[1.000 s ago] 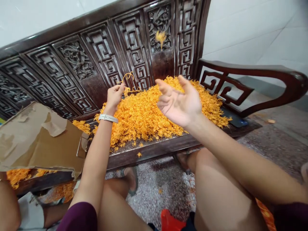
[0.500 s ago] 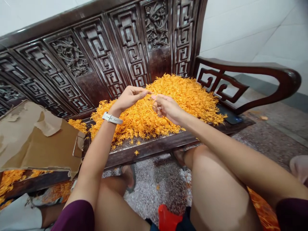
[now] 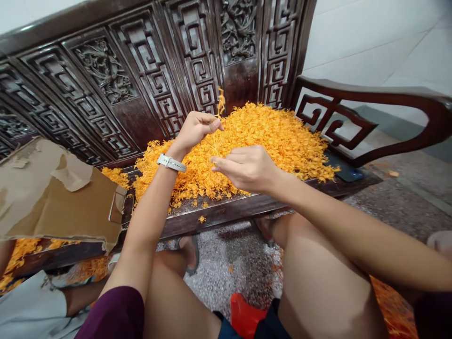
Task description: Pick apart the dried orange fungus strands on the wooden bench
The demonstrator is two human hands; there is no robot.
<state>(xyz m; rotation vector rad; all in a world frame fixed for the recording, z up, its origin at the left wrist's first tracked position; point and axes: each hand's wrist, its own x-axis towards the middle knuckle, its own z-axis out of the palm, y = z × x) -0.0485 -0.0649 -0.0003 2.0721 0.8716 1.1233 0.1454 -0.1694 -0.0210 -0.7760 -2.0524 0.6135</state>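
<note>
My left hand (image 3: 199, 129), with a pale watch strap (image 3: 172, 163) on its wrist, pinches a thin orange strand. A curled orange end (image 3: 221, 101) of it stands up above the fingertips. My right hand (image 3: 247, 165) is lower and to the right, thumb and fingers closed on what looks like the lower part of the same strand. Thin orange threads show between the two hands. Behind and below them spreads a large pile of small, frilly orange pieces (image 3: 282, 141), too fine to name further. One loose piece (image 3: 202, 219) lies on the bench's front edge.
The pile rests on a dark carved wooden bench (image 3: 254, 203) with an armrest (image 3: 374, 89) at right. A dark phone-like slab (image 3: 348, 173) lies near the armrest. Torn cardboard (image 3: 84, 207) stands at left, beside another person's leg (image 3: 77, 296). Something red (image 3: 243, 315) is between my knees.
My hands have moved apart, the right one down and toward me. The orange strand now stands up above my left fingertips. The view has shifted slightly.
</note>
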